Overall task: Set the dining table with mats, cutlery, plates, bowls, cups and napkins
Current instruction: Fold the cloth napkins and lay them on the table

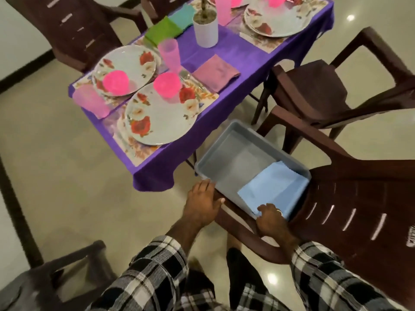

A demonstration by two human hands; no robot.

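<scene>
Left hand: I see my left hand (203, 199) laid flat, palm down, fingers straight and slightly spread, resting on the near rim of the grey tub (226, 151); it holds nothing.
Right hand: my right hand (270, 217) reaches into the tub's near corner, knuckles up, fingers curled onto the edge of the blue napkin (275, 187) (a ring shows on one finger); it grips that edge.
Sleeves: both forearms come up from the bottom of the view in black-and-white checked sleeves (157, 263).
Blue napkin: folded, lying in the tub's right part, one corner riding up over the tub wall.
Grey tub: sits on the seat of a brown plastic chair (350, 198), just beside the table's near corner.
Table: covered by a purple cloth (242, 55), with floral mats under floral plates (160, 113).
Cups and bowls: pink bowls (166, 84) stand on the two near plates, pale pink cups (169, 53) beside them.
Other napkins: a mauve one (215, 71) near the middle, green (162, 30) and teal (183, 15) ones farther back.
Centre: a white pot (205, 32) with a plant stem.
</scene>
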